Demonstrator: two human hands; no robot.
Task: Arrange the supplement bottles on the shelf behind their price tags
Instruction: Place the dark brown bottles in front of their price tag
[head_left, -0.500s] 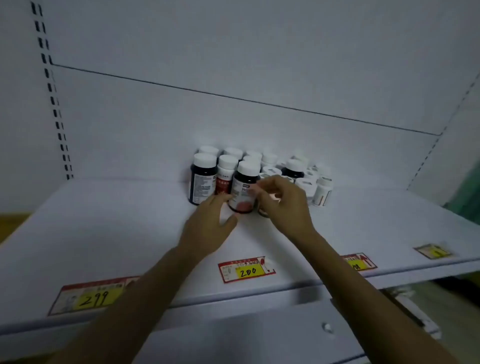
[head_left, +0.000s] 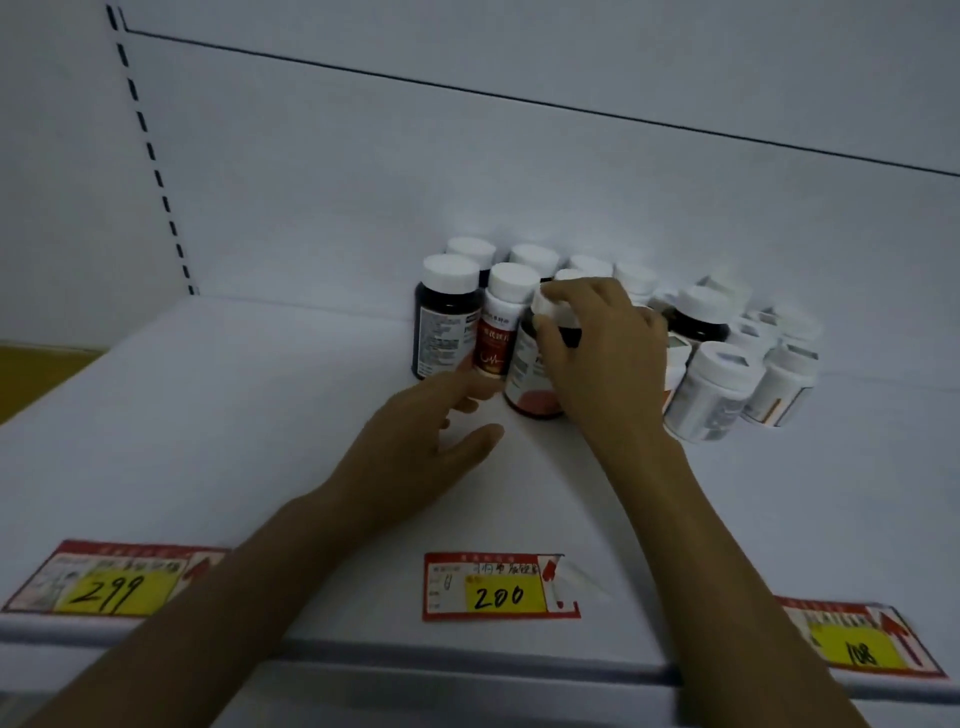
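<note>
While right hand (head_left: 602, 364) grips bottle (head_left: 531, 387), left hand (head_left: 415, 457) beside it

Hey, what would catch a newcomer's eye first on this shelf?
A huddle of white-capped bottles at the back of the shelf, right of centre, with the right hand gripping the front dark bottle by its cap and the left hand open beside it. Then three red and yellow price tags along the front edge, reading 299, 200 and 108.

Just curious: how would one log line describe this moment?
right hand: grips dark bottle by cap | left hand: relaxed near red-label bottle
</note>
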